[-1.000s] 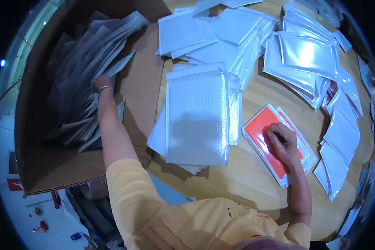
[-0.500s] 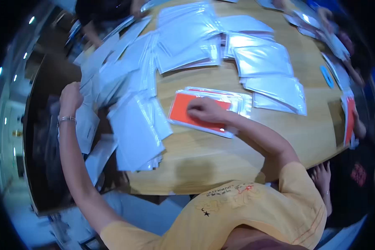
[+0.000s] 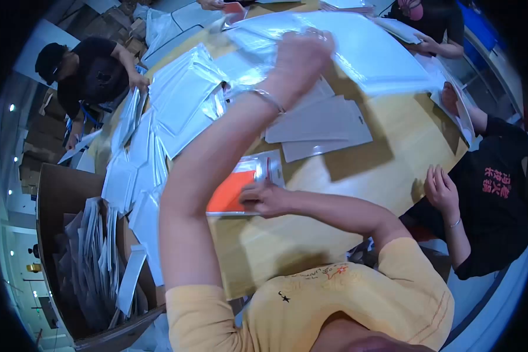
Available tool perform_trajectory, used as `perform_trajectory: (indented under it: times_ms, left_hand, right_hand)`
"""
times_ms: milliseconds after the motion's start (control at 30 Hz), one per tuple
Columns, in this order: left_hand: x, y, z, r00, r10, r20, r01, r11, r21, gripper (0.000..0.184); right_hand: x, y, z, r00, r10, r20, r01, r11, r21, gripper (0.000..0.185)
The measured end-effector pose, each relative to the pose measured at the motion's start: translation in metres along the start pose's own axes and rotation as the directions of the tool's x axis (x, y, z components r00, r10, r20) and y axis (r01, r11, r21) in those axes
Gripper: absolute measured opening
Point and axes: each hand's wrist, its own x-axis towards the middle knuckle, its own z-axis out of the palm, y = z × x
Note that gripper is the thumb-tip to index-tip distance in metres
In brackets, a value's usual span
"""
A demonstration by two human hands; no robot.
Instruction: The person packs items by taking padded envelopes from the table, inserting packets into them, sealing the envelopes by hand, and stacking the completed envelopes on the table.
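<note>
My left hand, blurred by motion and with a bracelet at the wrist, is closed on a white mailer raised over the far part of the table. Some of its fingers are hidden. Below the forearm, my right hand rests on an orange-faced packet in clear wrap, its fingers curled and nothing visible in them. The packet's left side is partly covered by my left arm. Loose white envelopes lie just beyond the packet.
A cardboard box holding many upright envelopes stands at the left. White mailer piles cover the table's left side. One person works at the far left, another sits at the right, and a third is at the top right.
My left hand has swung from the box, up and right across the table, and now has a white mailer. The view has shifted. My right hand is still on the orange-faced packet.
</note>
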Motion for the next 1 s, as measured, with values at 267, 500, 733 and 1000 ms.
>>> perform_trajectory:
  times_ms: [267,500,733,1000]
  left_hand:
    - [0.018,0.096,0.141,0.999,-0.018,0.037,0.025,0.978,-0.207,0.023]
    - [-0.070,0.065,0.063,0.967,-0.090,0.239,0.149,0.959,-0.243,0.052]
    - [-0.252,-0.020,-0.124,0.696,-0.635,0.335,0.717,0.642,-0.274,0.032]
    - [-0.451,-0.038,-0.269,0.054,-0.981,0.185,0.900,0.128,0.416,0.027]
  right_hand:
    - [-0.005,-0.002,-0.008,0.653,0.662,0.368,-0.554,0.086,0.828,0.027]
    - [-0.011,0.039,0.015,0.924,0.216,0.315,-0.295,0.928,0.228,0.045]
    - [0.005,0.005,-0.009,0.988,0.153,0.029,-0.155,0.975,0.160,0.007]
    - [0.020,-0.018,-0.005,0.957,0.279,0.076,-0.284,0.957,0.065,0.006]
